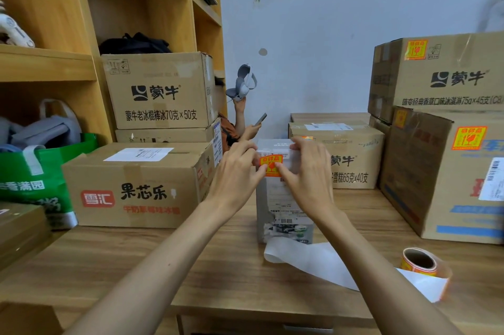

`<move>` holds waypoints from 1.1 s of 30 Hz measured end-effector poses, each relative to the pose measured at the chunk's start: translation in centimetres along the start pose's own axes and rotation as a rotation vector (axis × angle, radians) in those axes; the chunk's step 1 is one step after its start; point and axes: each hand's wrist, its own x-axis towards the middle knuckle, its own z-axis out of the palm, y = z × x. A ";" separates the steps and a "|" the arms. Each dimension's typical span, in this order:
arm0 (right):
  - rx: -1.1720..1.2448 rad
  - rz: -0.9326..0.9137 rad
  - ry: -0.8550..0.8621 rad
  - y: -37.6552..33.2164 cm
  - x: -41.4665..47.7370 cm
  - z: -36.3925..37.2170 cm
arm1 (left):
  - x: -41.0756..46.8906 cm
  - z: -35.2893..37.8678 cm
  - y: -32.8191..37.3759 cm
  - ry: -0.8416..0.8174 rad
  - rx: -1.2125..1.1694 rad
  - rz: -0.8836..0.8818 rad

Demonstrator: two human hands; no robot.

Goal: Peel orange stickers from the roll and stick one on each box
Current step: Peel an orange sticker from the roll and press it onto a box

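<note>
Nearest, below and to the right of the fingers, the roll [418, 262] lies on its side on the table [191, 266]. Its bare backing strip [308, 257] trails loose under the right wrist, so a careless forearm could drag the strip and send the roll rolling. Next comes the small box [281, 206], standing tall and narrow on end. The orange sticker [271, 163] sits high on its near face, directly between the two thumbs. The left hand [236, 173] presses its thumb on the sticker's left edge, with its fingers reaching nearly straight to the box's upper left corner. The right hand [306, 173] presses its thumb on the right edge, its fingers bent over the top rim and holding the box. Uneven thumb pressure would likely crease the sticker or set it crooked. A hard push that high could tip the box away if the right hand's hold slackens. Beyond and left of the fingers, two brown cartons [136, 184] show no orange label on the faces visible and could be overlooked. The stacked cartons [441, 75] to the far right already carry theirs.
</note>
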 end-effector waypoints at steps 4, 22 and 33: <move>0.039 -0.006 -0.065 0.5 0.5 -0.2 | -0.1 -0.1 0.0 0.027 0.047 -0.012; 0.127 0.023 -0.099 0.8 0.5 -0.3 | 0.1 -0.6 -0.2 -0.028 0.041 -0.168; 0.241 0.097 -0.065 1.0 1.3 0.1 | 1.4 -0.4 -1.2 -0.148 -0.481 -0.306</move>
